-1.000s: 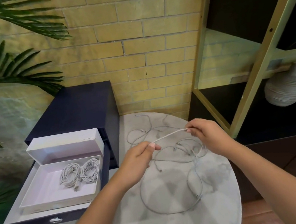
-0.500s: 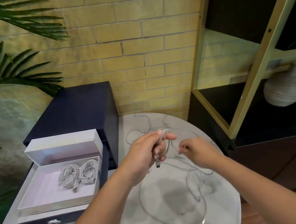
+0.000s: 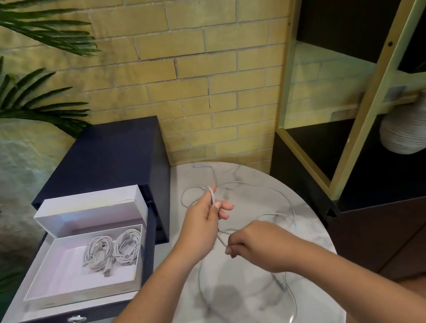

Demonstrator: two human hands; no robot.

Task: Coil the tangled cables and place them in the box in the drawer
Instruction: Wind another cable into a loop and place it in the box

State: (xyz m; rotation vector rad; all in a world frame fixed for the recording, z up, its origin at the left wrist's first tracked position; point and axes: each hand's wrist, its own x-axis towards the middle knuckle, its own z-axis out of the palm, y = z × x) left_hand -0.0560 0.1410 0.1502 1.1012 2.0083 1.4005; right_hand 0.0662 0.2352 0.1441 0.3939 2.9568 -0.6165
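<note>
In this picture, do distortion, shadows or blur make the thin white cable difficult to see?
Head view: wide-angle distortion tilts the gold-framed black shelf; soft arm shadows darken the round white marble table; the thin white cable is in focus but pale against the marble.

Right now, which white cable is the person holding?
The loose cable over the marble table: the left hand grips a loop, the right hand pinches a strand. The two coiled cables lie untouched in the box.

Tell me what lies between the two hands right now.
In the head view, a short stretch of white cable runs from the left hand, gripping a loop, down to the right hand, pinching it, above the marble table.
</note>
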